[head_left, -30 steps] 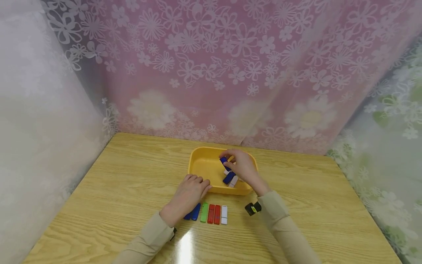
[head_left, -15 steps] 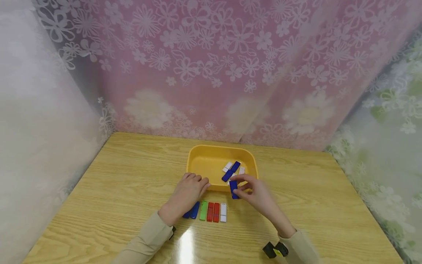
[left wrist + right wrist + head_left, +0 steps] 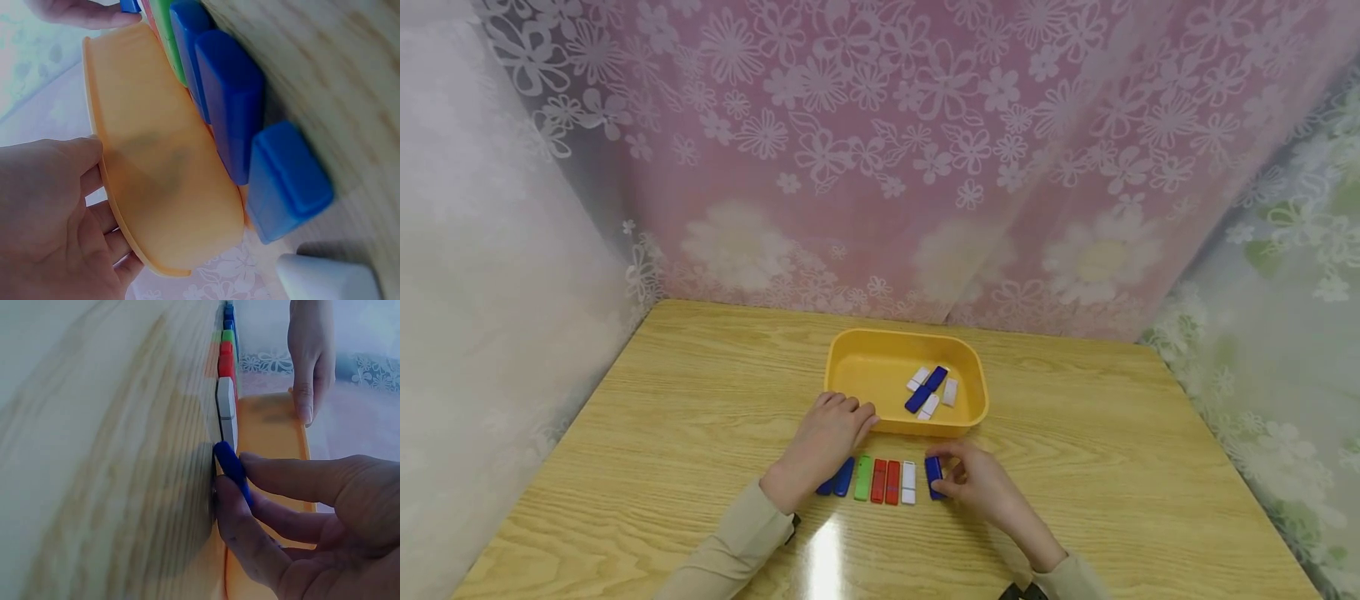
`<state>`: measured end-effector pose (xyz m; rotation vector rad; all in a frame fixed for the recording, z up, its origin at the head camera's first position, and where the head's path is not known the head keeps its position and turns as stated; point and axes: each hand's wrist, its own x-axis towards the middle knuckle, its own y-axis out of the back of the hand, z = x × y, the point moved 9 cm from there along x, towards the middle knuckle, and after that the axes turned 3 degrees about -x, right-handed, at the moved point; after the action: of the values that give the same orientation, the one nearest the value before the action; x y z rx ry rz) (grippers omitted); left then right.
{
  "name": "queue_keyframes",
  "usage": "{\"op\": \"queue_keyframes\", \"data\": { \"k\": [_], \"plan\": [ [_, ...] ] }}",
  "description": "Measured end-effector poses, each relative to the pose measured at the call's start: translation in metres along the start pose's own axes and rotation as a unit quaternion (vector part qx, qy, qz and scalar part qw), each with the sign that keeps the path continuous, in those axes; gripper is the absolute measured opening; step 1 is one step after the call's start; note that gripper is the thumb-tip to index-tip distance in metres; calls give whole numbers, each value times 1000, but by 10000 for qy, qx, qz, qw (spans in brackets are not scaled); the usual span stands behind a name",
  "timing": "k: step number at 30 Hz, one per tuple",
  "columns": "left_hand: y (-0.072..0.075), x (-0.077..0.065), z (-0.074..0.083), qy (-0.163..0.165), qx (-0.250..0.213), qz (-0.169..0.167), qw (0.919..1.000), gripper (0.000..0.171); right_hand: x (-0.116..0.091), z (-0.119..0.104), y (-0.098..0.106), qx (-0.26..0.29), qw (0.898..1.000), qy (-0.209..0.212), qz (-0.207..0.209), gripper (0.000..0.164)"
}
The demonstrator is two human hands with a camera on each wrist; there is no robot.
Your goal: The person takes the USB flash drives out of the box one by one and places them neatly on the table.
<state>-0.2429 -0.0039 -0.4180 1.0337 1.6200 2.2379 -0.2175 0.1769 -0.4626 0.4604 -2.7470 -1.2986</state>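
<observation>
head view: the right hand (image 3: 981, 483) pinches a dark-blue stick (image 3: 935, 477), flat, glossy and round-cornered, any print too small for me to read. it sits just beyond the white stick (image 3: 908, 483) at the right end of the row on the counter (image 3: 715, 392). half a second ago it was up by the near rim of the yellow bin (image 3: 868, 375), which the left hand (image 3: 823, 443) grips.

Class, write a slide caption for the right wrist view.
The right grip pinches a blue block near a white block, while the left grip touches the tray.
</observation>
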Motion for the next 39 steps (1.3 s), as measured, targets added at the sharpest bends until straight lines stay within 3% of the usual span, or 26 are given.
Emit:
{"op": "queue_keyframes", "data": {
  "k": [19, 27, 32, 39],
  "plan": [
    [1, 0, 1, -47, 25, 56, 10000, 20, 0, -9, 1, -635, 9978, 117, 153, 29],
    [2, 0, 2, -106, 91, 140, 9998, 20, 1, -16, 24, -449, 9941, 316, 936, 12],
    [3, 0, 2, -105, 68, 151, 9998, 20, 1, -23, 35, -502, 9898, 501, 1234, 12],
    [2, -1, 1, -62, 49, 105, 9999, 20, 12, -38, 66, -706, 9727, 961, 1989, 12]
  ]
}}
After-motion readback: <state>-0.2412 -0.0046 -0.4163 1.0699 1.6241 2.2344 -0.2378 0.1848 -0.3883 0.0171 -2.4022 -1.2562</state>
